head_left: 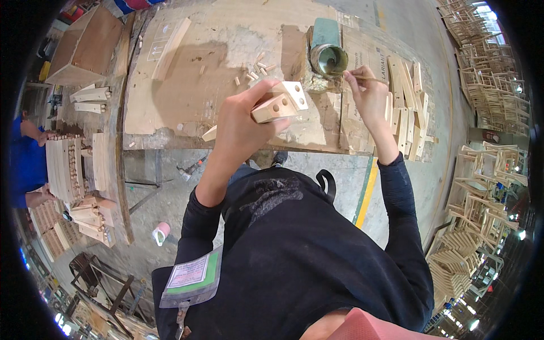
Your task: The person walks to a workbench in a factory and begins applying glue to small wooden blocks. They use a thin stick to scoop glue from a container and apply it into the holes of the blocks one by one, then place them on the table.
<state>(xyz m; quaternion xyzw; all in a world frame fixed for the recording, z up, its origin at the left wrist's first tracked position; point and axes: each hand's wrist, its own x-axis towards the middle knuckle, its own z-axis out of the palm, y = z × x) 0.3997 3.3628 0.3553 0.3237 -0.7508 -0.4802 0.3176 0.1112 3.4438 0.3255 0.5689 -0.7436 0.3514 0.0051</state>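
My left hand (241,116) is closed round two pale wooden pieces (272,109), their ends turned up side by side. Each end shows two round drilled holes. My right hand (369,99) pinches a thin stick (374,80), whose tip reaches the mouth of a green can (326,35). The can lies tilted on its side, with shiny liquid inside and a crusted block (317,84) under its mouth. Several short wooden dowels (259,67) are scattered on the cardboard-covered table (226,28), just beyond my left hand.
Several wooden strips (405,96) are heaped at the table's right end; another strip (171,48) lies far left. On the left bench, a person in blue stands by stacked wooden parts (65,167) near a wooden box (85,48). Stacked wooden frames (476,73) line the right side.
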